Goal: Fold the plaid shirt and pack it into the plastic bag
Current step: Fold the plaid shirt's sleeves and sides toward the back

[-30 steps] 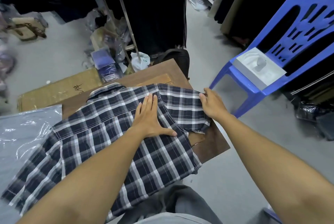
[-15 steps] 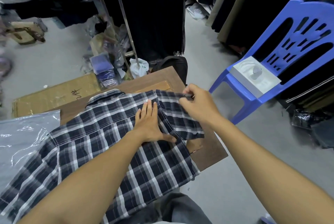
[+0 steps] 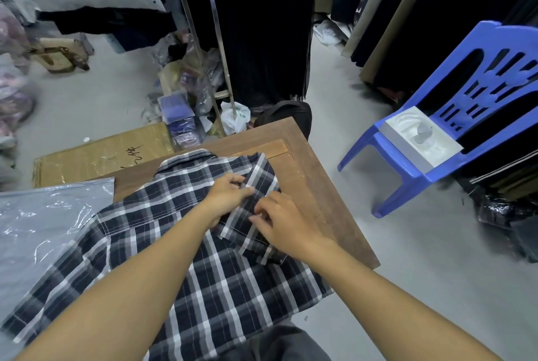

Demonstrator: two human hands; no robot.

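Observation:
A dark navy and white plaid shirt (image 3: pixel 163 247) lies spread back-up on a small brown wooden table (image 3: pixel 317 186), collar at the far edge. Its right sleeve is folded inward across the back. My left hand (image 3: pixel 225 193) pinches the folded sleeve's upper edge. My right hand (image 3: pixel 281 219) rests just beside it, fingers curled on the sleeve's fabric. A clear plastic bag (image 3: pixel 37 226) lies flat at the left, partly under the shirt's left sleeve.
A blue plastic chair (image 3: pixel 454 116) with a white box (image 3: pixel 419 139) on its seat stands to the right. A flattened cardboard box (image 3: pixel 99 154) lies beyond the table. Hanging dark garments, a metal rack and bagged clutter fill the back. Grey floor surrounds the table.
My right hand carried the right sleeve inward over the shirt's back. My left hand lifted from pressing flat and now pinches the folded sleeve.

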